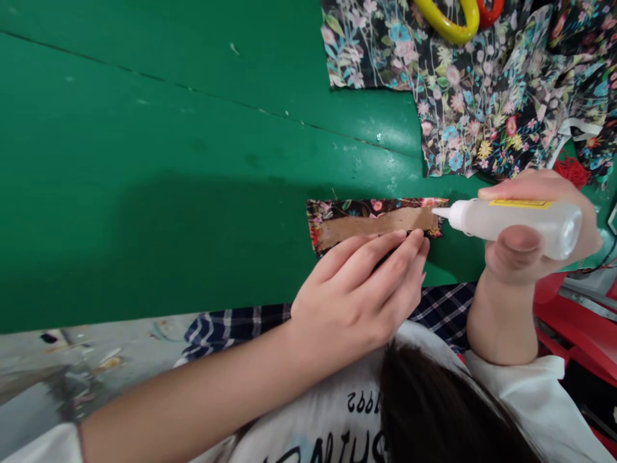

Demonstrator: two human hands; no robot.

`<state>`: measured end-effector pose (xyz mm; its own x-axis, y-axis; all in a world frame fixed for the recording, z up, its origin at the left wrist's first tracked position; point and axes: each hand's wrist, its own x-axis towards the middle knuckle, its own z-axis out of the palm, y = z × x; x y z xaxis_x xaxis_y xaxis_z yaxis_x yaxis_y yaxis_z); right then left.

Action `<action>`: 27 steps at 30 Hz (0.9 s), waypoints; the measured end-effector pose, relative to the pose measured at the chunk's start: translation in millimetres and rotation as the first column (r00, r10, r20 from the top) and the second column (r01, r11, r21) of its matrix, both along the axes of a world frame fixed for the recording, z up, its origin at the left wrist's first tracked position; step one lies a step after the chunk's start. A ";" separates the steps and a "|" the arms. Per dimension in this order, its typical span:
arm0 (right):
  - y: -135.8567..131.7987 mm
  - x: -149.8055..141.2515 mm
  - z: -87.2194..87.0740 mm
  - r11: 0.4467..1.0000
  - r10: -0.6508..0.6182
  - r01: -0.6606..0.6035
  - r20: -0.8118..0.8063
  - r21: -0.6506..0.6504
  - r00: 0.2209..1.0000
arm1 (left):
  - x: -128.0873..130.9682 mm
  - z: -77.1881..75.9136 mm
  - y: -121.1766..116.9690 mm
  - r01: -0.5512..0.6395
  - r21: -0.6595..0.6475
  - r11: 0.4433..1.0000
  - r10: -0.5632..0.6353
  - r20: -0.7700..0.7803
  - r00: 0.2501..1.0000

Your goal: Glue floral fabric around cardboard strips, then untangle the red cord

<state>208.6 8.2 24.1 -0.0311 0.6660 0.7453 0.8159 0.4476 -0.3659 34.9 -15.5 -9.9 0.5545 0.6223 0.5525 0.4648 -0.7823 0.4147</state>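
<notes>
A short floral fabric strip lies on the green table with a long brown strip on top of it. My left hand rests along the near edge, its fingers stretched out and fingertips touching the brown strip. In my right hand is a translucent squeeze bottle with a white cap and a yellow label, tilted sideways. Its narrow nozzle points left at the right end of the brown strip; whether the tip touches cannot be told.
Dark floral cloth spreads over the far right of the green table. On it lie yellow-handled scissors beside a red handle. Red thread is bunched near the right hand. A red stool or chair stands at the lower right.
</notes>
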 end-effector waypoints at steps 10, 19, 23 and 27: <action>3.2 -1.3 0.8 1.000 -0.022 0.021 -0.083 -0.015 0.996 | -0.5 3.3 0.6 -0.008 -0.021 1.000 0.007 -0.051 0.999; 5.5 -2.3 3.7 0.999 -0.042 0.040 -0.073 -0.030 0.996 | -0.4 5.3 1.5 -0.007 -0.012 1.000 0.006 -0.050 0.999; 2.0 -1.4 7.1 0.995 -0.070 0.067 -0.042 -0.079 0.997 | 0.0 5.5 1.2 -0.011 -0.024 1.000 0.010 -0.049 0.999; 0.6 0.8 8.2 0.989 -0.096 0.093 -0.028 -0.117 0.995 | 0.9 5.6 2.1 -0.018 -0.005 1.000 0.018 -0.054 0.998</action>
